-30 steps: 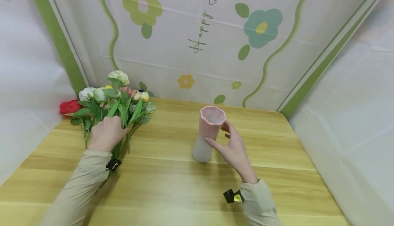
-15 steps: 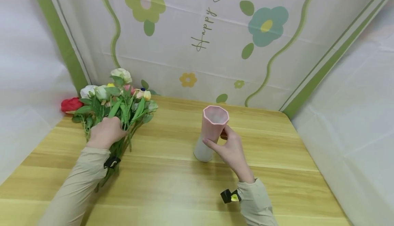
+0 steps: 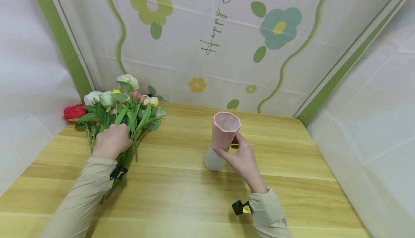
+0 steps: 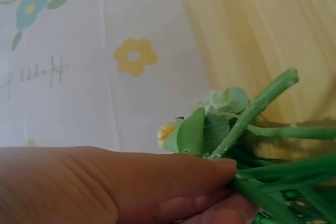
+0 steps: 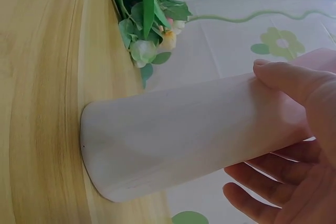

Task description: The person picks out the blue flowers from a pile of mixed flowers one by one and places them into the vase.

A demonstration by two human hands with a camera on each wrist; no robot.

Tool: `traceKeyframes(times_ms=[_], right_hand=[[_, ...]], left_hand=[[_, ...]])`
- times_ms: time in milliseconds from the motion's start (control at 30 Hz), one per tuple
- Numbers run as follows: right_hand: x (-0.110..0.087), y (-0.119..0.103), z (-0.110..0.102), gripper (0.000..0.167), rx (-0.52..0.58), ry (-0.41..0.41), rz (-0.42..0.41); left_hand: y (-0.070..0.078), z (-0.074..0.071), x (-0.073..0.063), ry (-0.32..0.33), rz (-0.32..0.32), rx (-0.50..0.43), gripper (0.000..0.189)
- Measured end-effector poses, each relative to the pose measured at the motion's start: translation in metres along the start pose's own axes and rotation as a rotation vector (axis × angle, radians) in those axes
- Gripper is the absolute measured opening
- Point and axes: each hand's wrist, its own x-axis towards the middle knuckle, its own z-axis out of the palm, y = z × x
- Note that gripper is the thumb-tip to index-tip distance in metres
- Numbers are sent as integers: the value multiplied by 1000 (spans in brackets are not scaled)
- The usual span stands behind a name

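A vase (image 3: 218, 148), pink at its eight-sided rim and fading to white below, stands upright on the wooden table. My right hand (image 3: 240, 160) holds its side, thumb across the front and fingers reaching behind; in the right wrist view, the thumb lies on the vase wall and some fingers are spread beneath it. At the left lies a bunch of artificial flowers (image 3: 128, 83) in white, red, pink and yellow with green leaves. My left hand (image 3: 112, 141) grips among its stems, and in the left wrist view the thumb presses green stems (image 4: 257, 108). Some of its fingers are hidden.
The wooden table (image 3: 181, 194) reaches back to a white printed cloth (image 3: 181, 43) hanging upright behind it. More white cloth (image 3: 373, 140) lines the right side. Flower stems extend over the table toward the left forearm (image 3: 81, 198).
My right hand's fingers have drawn in closer to the vase, which stays where it stands. The left hand keeps nearly the same place on the stems, and the head view has shifted slightly.
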Motion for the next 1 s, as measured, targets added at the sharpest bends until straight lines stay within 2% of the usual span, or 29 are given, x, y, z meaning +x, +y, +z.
traceKeyframes(times_ms=[233,400,500,633,733,833,1000], right_hand=[[-1,1,1,54,1,6,-11],[-1,1,1,56,24,11,-21],[-2,0,2,54,27,12,-21],[-2,1,3,51,15,17,-20],[-3,0,3,50,5,21,-27],[-5,-1,3,49,-3,29,-34],[-6,-1,6,48,-22,45,-47]], left_hand=[[10,-4,-11,151,76,-14,47],[24,-8,-20,210,115,-48,50],[34,-9,-24,236,137,-100,45],[51,-10,-30,260,176,-201,25],[67,-3,-30,267,207,-270,21],[82,12,-24,268,244,-313,20],[101,40,-13,200,254,-326,23]])
